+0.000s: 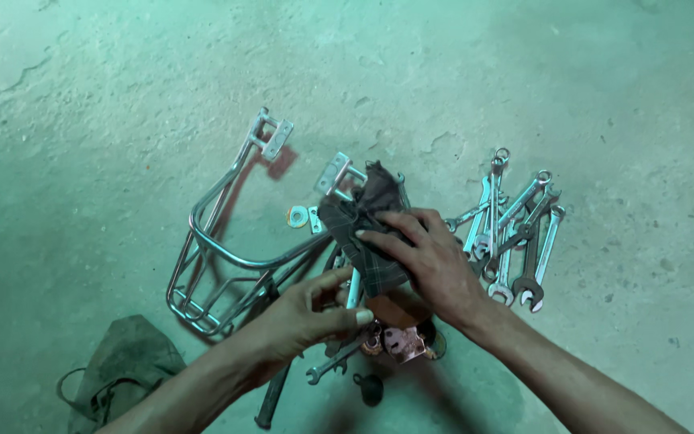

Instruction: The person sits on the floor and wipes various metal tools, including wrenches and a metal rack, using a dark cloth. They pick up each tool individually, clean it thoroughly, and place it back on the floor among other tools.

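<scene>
A: Far left, olive canvas bag (126,362) slumped on the concrete floor (82,104). Next over, chrome carrier rack (226,249) lying flat, long axis running from lower left up toward upper right, mounting brackets pointing away.

B: Then the left hand (303,317), grip pinched on a slim pale rod (353,288) under the rag? Looks like a steadying hold, fingertip and thumb closed on it.

A: Yep. Dark checked rag (367,233) draped over the rack's near end, just right of centre. Right hand (427,257) pressed flat on top, fingers spread, grip loose rather than clenched. Reads like mid-wipe on the metal.

B: Probably calls for keeping the rod steady while dragging the cloth along it.

A: Below, small parts pile (399,341). Far right, fan of spanners (516,233), heads mostly pointing toward the camera.
</scene>
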